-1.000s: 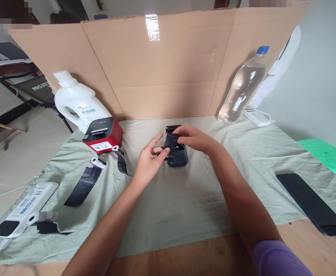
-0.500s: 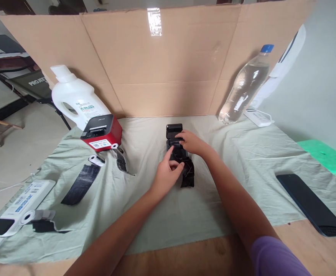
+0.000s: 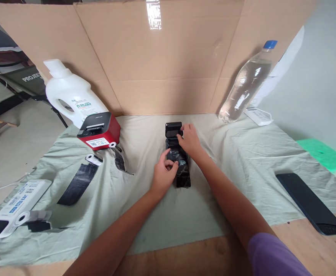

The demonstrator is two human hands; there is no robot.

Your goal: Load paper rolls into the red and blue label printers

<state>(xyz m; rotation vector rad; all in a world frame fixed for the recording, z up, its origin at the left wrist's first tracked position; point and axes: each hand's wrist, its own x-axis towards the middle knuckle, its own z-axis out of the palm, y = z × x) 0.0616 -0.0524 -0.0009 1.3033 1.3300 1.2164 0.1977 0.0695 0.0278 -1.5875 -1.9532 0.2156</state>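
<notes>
A small black handheld device, which looks like a portable printer (image 3: 175,154), lies on the cloth in front of me with its lid (image 3: 173,129) flipped open away from me. A strip of blackened paper (image 3: 183,180) comes out from its near end. My left hand (image 3: 164,171) grips the device's near left side, thumb and fingers curled on its edges. My right hand (image 3: 190,141) is closed at the lid's right edge, near the hinge. My right fingers partly hide the gap between lid and body.
At the left stand a red-and-black printer (image 3: 99,130), a white detergent jug (image 3: 70,92), paper rolls with blackened strips (image 3: 78,182) and a white power strip (image 3: 18,207). A water bottle (image 3: 245,84) leans on cardboard (image 3: 168,61); a phone (image 3: 310,203) lies right.
My right hand has moved up from the device's body to its lid. The blackened paper now lies lower and straighter, exposing more of the body. The view has shifted slightly.
</notes>
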